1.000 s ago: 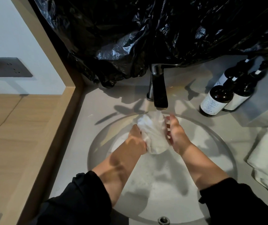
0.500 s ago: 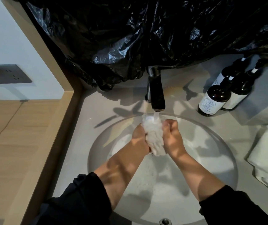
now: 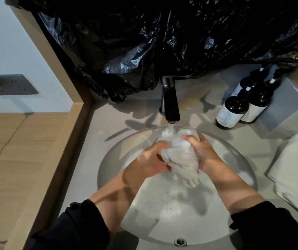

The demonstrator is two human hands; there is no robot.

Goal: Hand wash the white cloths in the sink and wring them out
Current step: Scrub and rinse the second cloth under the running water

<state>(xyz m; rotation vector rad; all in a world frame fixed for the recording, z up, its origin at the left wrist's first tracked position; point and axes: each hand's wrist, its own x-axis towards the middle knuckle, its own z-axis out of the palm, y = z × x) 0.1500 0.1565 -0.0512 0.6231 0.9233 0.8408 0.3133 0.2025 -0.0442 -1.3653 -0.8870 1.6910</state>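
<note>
The wet white cloth (image 3: 179, 159) is bunched between the two hands over the sink (image 3: 112, 159). Its upper end sits under the stream from the faucet (image 3: 170, 107), and its long axis runs from there down toward the person, with a loose tail hanging below the palms. The left hand (image 3: 153, 159) clenches one side and the right hand (image 3: 203, 152) the other, fingers curled into the cloth. Both are equally near, so a wringing twist would likely turn about that axis.
</note>
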